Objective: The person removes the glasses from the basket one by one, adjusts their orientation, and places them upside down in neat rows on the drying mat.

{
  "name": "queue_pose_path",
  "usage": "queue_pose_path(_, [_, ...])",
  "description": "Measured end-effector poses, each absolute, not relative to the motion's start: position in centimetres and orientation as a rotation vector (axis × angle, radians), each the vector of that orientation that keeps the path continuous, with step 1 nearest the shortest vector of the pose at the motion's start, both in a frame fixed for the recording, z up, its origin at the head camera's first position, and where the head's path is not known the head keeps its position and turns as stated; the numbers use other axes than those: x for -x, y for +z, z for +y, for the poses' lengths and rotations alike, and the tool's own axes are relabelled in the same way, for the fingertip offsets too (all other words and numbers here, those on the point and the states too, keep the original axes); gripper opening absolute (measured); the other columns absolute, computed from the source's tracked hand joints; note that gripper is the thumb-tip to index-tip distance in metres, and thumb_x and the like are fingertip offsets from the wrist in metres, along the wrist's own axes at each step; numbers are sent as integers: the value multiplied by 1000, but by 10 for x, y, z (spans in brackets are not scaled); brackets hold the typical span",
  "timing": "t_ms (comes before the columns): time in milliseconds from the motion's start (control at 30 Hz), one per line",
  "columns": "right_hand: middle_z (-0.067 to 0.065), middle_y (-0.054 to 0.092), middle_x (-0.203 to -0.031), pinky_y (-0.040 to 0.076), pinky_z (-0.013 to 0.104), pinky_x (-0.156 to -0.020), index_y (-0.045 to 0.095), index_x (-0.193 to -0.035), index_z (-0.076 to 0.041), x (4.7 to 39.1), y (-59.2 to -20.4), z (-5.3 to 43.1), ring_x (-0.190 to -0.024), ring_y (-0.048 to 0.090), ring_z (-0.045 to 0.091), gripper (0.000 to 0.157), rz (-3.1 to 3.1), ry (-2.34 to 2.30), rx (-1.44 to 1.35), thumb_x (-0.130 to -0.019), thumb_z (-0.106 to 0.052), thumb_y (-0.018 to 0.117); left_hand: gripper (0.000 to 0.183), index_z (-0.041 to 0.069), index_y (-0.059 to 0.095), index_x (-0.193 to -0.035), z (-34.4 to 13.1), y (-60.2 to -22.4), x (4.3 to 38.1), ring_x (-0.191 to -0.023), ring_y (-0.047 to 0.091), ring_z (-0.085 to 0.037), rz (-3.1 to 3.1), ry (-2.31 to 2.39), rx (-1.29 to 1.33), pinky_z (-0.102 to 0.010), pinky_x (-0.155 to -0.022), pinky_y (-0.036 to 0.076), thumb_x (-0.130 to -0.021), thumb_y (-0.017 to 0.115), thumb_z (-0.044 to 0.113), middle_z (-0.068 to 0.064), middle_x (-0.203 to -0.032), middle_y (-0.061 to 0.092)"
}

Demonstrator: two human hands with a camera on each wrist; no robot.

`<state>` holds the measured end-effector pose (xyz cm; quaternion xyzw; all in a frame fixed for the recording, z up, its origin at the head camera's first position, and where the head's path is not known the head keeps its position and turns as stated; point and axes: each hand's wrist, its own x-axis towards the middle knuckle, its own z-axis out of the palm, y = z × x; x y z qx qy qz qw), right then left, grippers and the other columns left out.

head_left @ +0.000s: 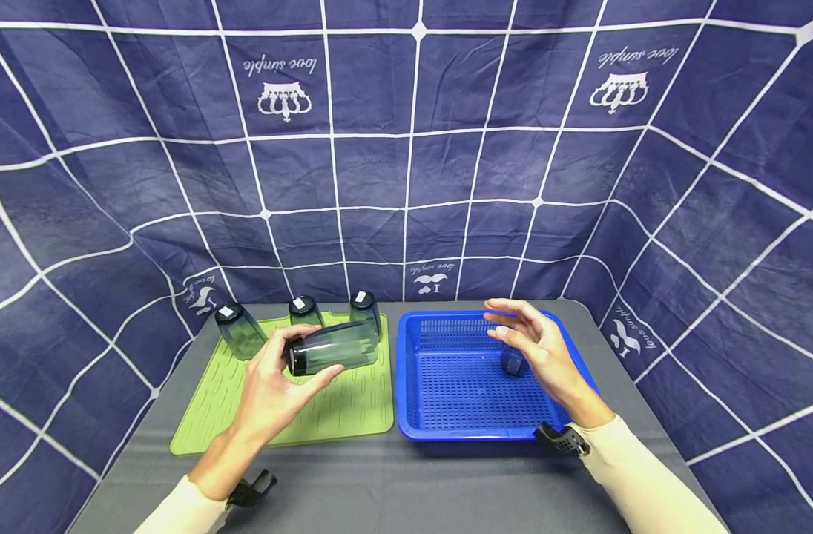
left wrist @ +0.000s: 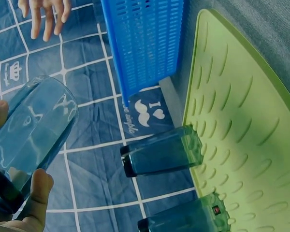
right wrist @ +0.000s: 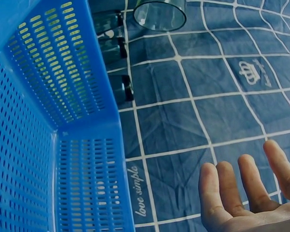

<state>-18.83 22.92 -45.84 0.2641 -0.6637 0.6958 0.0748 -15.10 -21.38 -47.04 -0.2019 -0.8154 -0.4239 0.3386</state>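
Observation:
My left hand (head_left: pixel 268 393) grips a tinted drinking glass (head_left: pixel 343 346) near its dark base, thumb on one side and fingers on the other. The glass lies almost level above the green drying mat (head_left: pixel 340 424), its mouth toward the right. Three similar glasses, a left one (head_left: pixel 245 334), a middle one (head_left: pixel 305 311) and a right one (head_left: pixel 364 308), stand upside down along the mat's back edge. Over the blue basket (head_left: pixel 473 432), my right hand (head_left: pixel 538 347) has its fingers spread and holds nothing. Partly hidden behind it, another glass (head_left: pixel 512 361) is in the basket.
The basket's perforated wall (right wrist: pixel 84 179) rises to the right of the mat on a grey table (head_left: pixel 446 489). A blue cloth (head_left: pixel 373 170) with white grid lines hangs behind and at both sides. A dark strap (head_left: pixel 561 439) circles each wrist.

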Motion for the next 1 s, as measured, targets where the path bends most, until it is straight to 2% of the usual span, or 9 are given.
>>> queue_pose_path(167, [-4,75,-152,66,32,-113,53,-155,21,191,-458,234,-141,75,13,46,-1972,2087,-783,-111,10,61,79,8,75,-140,-221,-468,151,-104,67,5,-2100,-1046,513,-6,-82,52,-71,114,11,-9,-132,83])
queue_pose_path(300, [-4,74,-153,66,31,-113,53,-155,20,192,-459,237,-141,75,13,45,-1974,2084,-781,-111,11,61,79,9,76,-139,-226,-468,151,-101,62,1,-2094,-1004,489,-12,-77,46,-69,114,13,-9,-130,82])
queue_pose_path(467, [-7,75,-152,65,25,-110,56,-155,17,192,-459,241,-140,75,10,46,-2027,2023,-724,-111,8,64,79,10,77,-139,-232,-468,149,-96,57,-2,-2092,-980,468,-17,-73,42,-69,114,13,-9,-127,81])
queue_pose_path(600, [-9,77,-149,65,22,-109,57,-154,17,192,-459,243,-138,77,8,45,-2045,1990,-688,-111,7,66,79,10,78,-140,-237,-468,148,-108,63,5,-2104,-984,447,-10,-84,45,-70,114,14,-10,-131,81])
queue_pose_path(667, [-9,77,-148,65,21,-109,58,-154,18,193,-458,244,-137,77,8,45,-2040,1991,-686,-111,8,66,79,10,78,-141,-240,-468,148,-110,63,7,-2113,-985,432,-10,-85,44,-70,114,15,-9,-133,81])
queue_pose_path(833, [-8,79,-146,65,22,-108,59,-152,19,195,-460,247,-136,78,9,42,-2004,2006,-710,-110,11,63,80,10,78,-141,-244,-469,146,-104,58,4,-2111,-963,408,-16,-80,40,-70,114,16,-10,-132,82])
queue_pose_path(1000, [-7,79,-146,65,21,-107,60,-150,19,196,-460,252,-134,79,8,40,-2003,1993,-708,-111,10,63,83,10,78,-142,-246,-472,144,-106,61,8,-2094,-965,374,-12,-84,42,-68,114,12,-10,-131,84])
